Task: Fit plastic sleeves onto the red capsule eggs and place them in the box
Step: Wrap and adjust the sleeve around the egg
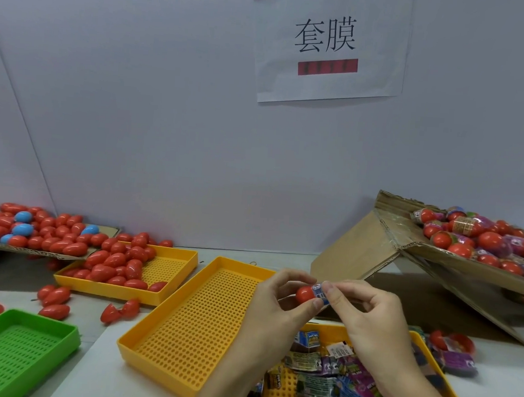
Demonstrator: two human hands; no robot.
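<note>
Between both hands, red egg (pixel 305 294) half hidden, sleeve (pixel 320 293) print unreadable (blurred)

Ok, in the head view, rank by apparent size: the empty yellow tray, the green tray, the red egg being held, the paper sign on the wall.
1. Empty yellow tray
2. Paper sign, close behind, though farther away
3. Green tray, cut off by the frame, so unsure
4. Red egg, smallest
</note>
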